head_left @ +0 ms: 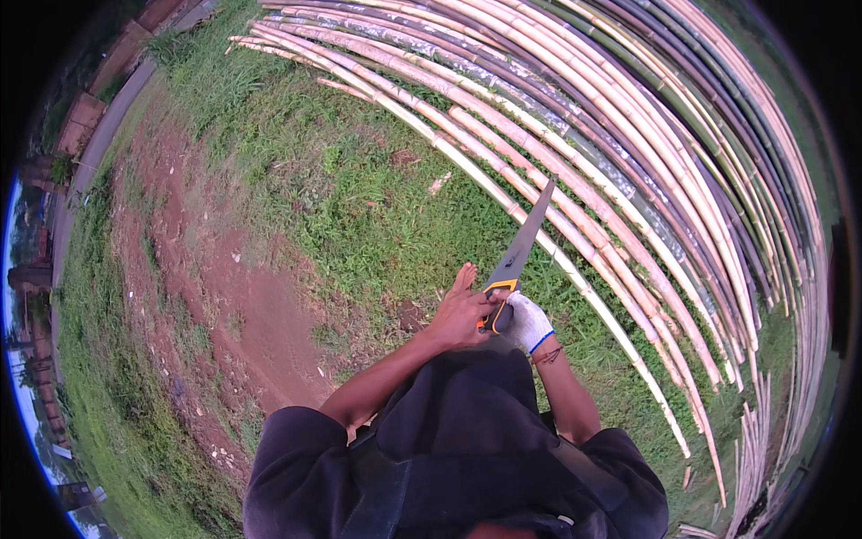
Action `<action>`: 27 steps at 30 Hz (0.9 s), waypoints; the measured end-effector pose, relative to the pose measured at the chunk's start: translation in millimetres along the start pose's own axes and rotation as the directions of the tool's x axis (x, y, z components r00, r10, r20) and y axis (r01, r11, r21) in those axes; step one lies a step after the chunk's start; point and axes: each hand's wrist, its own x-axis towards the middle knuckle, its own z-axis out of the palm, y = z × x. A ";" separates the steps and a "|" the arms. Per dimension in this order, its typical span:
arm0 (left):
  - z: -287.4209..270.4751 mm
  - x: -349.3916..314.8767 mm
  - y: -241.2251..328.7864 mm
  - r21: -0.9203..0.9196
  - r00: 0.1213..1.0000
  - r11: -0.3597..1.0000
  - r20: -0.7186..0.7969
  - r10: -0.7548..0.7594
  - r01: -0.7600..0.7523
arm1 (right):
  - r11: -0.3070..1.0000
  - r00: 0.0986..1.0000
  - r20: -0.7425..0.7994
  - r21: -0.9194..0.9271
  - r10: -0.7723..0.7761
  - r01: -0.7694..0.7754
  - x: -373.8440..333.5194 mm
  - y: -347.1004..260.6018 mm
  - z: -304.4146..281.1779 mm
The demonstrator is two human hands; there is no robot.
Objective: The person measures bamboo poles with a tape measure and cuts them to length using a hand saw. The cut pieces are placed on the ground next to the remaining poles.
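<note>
In front of my body is a hand saw (525, 241) with a grey blade and a black and yellow-orange handle. Its blade slants up and to the right, the tip overlapping the nearest bamboo poles in view. My bare left hand (460, 318) is closed at the left side of the handle, its fingertips on the grip. A white knit glove with a blue cuff covers my right hand (530, 321), which is closed against the handle's right side; the handle partly hides its fingers. A pale bamboo pole (561, 260) lies on the grass beyond the saw.
Many long bamboo poles (575, 63), pale, green and dark, lie side by side from upper left to lower right. Green grass (359, 189) covers the ground before me. Bare reddish soil (233, 305) runs along the left, with a road (108, 135) beyond.
</note>
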 end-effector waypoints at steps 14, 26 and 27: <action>-159.3 341.5 -426.5 -0.480 0.802 0.647 0.285 -0.524 0.593 | 0.554 0.724 -0.650 0.523 -0.232 0.647 252.4 -156.8 -26.5; 12.4 802.0 -925.3 0.037 0.677 0.824 0.550 -0.489 0.565 | 0.476 0.201 -0.927 0.338 0.316 0.812 405.2 92.1 85.9; 24.1 839.3 -936.5 0.047 0.643 0.809 0.581 -0.500 0.586 | 0.502 0.187 -0.886 0.402 0.424 0.766 425.0 98.3 115.0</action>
